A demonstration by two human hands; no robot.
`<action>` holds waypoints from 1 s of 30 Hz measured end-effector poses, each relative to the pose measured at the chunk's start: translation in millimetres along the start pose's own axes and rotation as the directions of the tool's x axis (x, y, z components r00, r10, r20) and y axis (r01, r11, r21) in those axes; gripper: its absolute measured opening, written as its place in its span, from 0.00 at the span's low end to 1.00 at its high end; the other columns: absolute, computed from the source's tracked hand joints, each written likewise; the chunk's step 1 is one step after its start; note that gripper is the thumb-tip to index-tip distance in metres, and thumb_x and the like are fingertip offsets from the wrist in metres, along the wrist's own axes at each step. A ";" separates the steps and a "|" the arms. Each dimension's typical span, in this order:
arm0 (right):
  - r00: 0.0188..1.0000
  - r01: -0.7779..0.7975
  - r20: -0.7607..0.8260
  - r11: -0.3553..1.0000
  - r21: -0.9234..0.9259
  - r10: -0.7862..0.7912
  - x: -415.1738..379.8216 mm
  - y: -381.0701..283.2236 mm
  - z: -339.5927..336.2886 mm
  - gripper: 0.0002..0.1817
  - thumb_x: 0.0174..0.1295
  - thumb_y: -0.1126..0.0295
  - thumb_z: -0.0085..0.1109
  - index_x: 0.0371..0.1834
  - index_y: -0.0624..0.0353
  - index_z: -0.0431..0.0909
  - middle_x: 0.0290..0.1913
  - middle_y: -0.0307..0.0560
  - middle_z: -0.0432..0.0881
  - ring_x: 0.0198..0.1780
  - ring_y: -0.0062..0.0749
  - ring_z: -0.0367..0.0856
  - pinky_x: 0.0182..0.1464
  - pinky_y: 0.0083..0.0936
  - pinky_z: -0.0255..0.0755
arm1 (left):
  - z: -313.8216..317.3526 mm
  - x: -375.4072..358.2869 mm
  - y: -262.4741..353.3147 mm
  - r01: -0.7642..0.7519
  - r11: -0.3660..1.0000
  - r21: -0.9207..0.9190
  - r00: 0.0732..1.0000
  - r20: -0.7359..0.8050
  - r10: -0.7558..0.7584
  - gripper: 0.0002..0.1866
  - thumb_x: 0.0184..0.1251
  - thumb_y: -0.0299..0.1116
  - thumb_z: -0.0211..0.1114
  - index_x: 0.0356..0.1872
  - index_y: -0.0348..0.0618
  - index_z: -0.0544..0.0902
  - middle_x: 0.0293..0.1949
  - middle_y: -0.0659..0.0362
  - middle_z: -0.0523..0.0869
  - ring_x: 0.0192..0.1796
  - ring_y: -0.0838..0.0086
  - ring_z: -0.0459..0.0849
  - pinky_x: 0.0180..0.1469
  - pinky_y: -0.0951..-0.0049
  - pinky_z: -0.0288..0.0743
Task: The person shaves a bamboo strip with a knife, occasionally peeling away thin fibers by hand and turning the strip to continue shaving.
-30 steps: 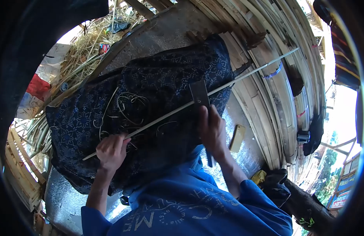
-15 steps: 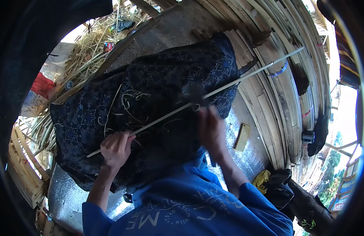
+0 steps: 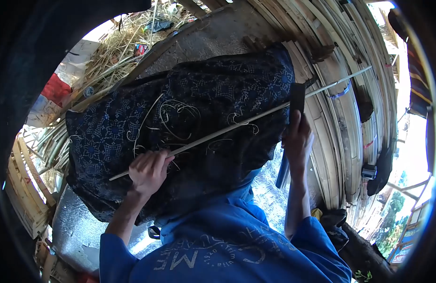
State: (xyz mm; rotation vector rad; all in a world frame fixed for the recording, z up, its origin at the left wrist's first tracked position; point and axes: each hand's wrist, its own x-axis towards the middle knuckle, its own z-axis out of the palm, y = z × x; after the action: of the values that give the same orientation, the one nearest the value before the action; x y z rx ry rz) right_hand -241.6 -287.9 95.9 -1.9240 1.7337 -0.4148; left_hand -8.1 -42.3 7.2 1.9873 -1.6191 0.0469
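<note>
A long, thin bamboo strip (image 3: 218,133) runs diagonally across a dark blue patterned cloth (image 3: 100,146) draped over my lap. My left hand (image 3: 148,173) is closed around the strip near its lower left end. My right hand (image 3: 299,139) grips a wide, dark-bladed knife (image 3: 297,96), its blade pointing up and lying against the strip toward the right. The knife's long handle (image 3: 283,172) reaches down past my wrist. Thin curled shavings (image 3: 173,120) lie on the cloth beside the strip.
Long bamboo slats (image 3: 340,122) are stacked along the right side, some tied with a blue band (image 3: 341,92). Straw-like scraps (image 3: 114,61) are heaped at upper left. A wooden crate (image 3: 27,188) stands at far left. Grey sheet floor (image 3: 204,35) lies beyond the cloth.
My right hand and the knife have moved right along the strip, from mid-cloth to near the cloth's right edge. My left hand keeps its hold. The phone is now hidden behind my right arm.
</note>
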 end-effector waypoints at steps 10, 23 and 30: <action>0.979 0.029 0.199 0.995 0.099 -0.049 -49.2 -24.7 38.6 0.15 0.74 0.59 0.45 0.39 0.58 0.74 0.27 0.66 0.79 0.33 0.65 0.80 0.29 0.51 0.70 | -1.2 -4.2 -1.9 0.007 0.999 -0.034 1.000 0.023 -0.006 0.09 0.63 0.37 0.69 0.34 0.44 0.81 0.23 0.64 0.82 0.23 0.74 0.81 0.25 0.74 0.71; 0.989 0.031 0.146 0.999 0.036 -0.036 -31.3 -26.4 28.0 0.23 0.74 0.51 0.44 0.37 0.61 0.75 0.17 0.47 0.75 0.16 0.31 0.77 0.17 0.29 0.68 | -72.5 -40.3 -54.6 0.154 0.979 -0.135 0.962 0.245 -0.117 0.15 0.50 0.26 0.75 0.38 0.41 0.80 0.35 0.56 0.84 0.42 0.62 0.82 0.46 0.62 0.75; 0.999 -0.039 0.011 0.999 0.018 0.039 9.0 -18.3 2.9 0.28 0.74 0.45 0.42 0.33 0.62 0.76 0.16 0.42 0.73 0.15 0.27 0.74 0.17 0.26 0.64 | -36.0 -50.6 -47.9 0.041 0.993 -0.110 0.999 0.036 -0.037 0.13 0.55 0.27 0.73 0.41 0.44 0.81 0.32 0.61 0.87 0.28 0.70 0.86 0.30 0.71 0.79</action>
State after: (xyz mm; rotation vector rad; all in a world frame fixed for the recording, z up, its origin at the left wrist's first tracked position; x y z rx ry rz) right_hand -223.7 -295.3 102.7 -1.8731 1.7521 -0.4039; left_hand 33.5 23.7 -0.7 1.9441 -1.5686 -0.0900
